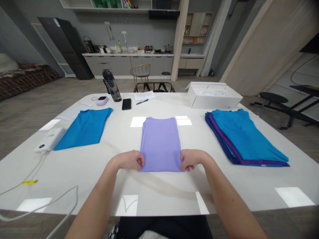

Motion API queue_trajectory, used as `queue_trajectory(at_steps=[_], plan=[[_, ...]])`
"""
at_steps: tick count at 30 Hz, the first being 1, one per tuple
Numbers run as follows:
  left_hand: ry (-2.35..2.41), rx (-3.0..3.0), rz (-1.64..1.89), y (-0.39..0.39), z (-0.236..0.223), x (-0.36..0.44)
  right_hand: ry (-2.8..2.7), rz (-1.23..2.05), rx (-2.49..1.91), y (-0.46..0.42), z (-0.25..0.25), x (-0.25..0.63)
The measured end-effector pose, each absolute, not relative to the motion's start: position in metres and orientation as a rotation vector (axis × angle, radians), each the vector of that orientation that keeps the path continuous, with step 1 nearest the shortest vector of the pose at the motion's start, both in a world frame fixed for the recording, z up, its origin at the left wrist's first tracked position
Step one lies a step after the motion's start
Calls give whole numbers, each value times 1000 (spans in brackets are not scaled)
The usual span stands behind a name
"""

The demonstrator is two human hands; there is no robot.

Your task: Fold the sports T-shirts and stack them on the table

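Note:
A lilac garment [160,142], folded into a long rectangle, lies flat in the middle of the white table [159,189]. My left hand [131,160] pinches its near left corner. My right hand [192,159] pinches its near right corner. Both hands rest on the table at the garment's near edge, fingers closed on the cloth.
A folded blue garment [84,128] lies at the left, a stack of blue and purple garments [245,139] at the right. Behind are a white open box [214,96], a phone [126,104], a pen and paper [144,96], a bottle [112,87]. A white power bank [48,141] with cables sits far left.

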State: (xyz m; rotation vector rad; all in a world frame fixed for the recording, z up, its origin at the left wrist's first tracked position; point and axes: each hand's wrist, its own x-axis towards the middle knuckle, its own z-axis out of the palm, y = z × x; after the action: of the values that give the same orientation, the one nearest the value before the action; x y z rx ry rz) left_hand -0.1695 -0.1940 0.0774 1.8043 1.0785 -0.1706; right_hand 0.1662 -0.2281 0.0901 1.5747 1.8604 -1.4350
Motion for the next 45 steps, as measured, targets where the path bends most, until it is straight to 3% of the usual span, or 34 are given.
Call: queue_trajectory(at_steps=[5,11,13,17,23,28,35,39,41,45], plan=[[915,1630,-229,-195,87,-164,1869,-1505,1569,-226,92,179],[1404,1849,697,-166,52,-147,2227,-969,2381,-198,56,195],[1597,1902,829,-150,39,-142,2297,-796,2550,-183,38,193],[1884,1967,662,-110,29,-129,2209,-607,2703,-146,22,180],[2000,1813,400,-49,33,-105,1875,-853,2753,-82,36,158],[1819,1745,443,-33,37,-94,1871,-1005,2805,-65,42,149],[1336,1794,980,-65,66,-85,2678,-1140,2830,-121,55,166],[963,1772,1014,-102,103,-65,2856,-1101,3038,-189,77,188],[836,1774,943,-126,122,-51,2808,-946,3232,-230,89,200],[644,1786,769,-173,158,-15,2757,-299,3555,-310,115,231]])
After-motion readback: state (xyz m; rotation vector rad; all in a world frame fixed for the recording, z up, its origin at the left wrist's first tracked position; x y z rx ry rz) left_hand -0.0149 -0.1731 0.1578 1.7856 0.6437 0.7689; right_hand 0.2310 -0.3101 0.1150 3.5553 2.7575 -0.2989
